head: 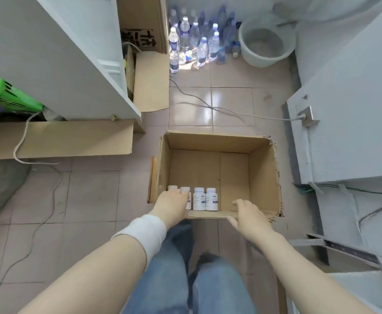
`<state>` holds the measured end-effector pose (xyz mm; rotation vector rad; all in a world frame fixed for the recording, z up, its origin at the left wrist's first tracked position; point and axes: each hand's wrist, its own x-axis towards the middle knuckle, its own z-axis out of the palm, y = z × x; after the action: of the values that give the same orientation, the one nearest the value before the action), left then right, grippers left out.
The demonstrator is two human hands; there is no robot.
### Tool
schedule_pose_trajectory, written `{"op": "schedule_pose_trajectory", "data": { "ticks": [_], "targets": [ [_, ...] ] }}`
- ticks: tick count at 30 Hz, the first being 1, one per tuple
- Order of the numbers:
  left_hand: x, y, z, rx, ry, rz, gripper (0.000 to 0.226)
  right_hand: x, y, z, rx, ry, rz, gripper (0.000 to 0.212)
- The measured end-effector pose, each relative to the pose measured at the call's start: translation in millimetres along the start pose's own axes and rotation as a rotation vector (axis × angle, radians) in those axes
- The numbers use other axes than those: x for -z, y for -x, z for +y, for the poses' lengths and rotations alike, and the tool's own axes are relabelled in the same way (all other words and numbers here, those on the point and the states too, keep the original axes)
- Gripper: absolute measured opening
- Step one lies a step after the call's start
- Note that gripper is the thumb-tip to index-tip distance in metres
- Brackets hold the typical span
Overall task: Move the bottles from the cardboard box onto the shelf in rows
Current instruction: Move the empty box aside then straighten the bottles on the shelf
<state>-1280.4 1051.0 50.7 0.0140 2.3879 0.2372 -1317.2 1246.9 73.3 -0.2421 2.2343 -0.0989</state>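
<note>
Cardboard box (208,143) holds white cylindrical bottles (205,199); left grip (173,201) lies loosely on two, right grip (250,215) spread.

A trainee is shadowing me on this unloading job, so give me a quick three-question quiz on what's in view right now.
1. Multiple choice: how many white bottles show in the cardboard box? A two, B four, C six.
2. True or false: the right hand is lifting a bottle out of the box.
3. Fill in: the left hand lies over the two bottles at the ____ end of the row.
Key: 1 B. 2 false; it is at the box's near rim and holds no bottle. 3 left.
</note>
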Motion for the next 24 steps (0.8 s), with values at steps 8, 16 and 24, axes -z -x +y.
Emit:
{"op": "schedule_pose_trajectory", "data": {
  "ticks": [8, 16, 24],
  "targets": [
    [-69.8, -145.9, -11.0, 0.090, 0.115, -0.141, 0.050, -55.4, -156.8, 18.5, -0.159, -0.328, -0.256, 0.062],
    [-115.2, -212.3, -7.6, 0.107, 0.109, -0.201, 0.051, -107.7, -230.9, 37.0, -0.211, -0.451, -0.422, 0.053],
    [-106.6, -224.2, -10.8, 0.082, 0.279, -0.274, 0.048, -104.3, -231.6, 44.7, -0.211, -0.620, -0.417, 0.023]
  ]
}}
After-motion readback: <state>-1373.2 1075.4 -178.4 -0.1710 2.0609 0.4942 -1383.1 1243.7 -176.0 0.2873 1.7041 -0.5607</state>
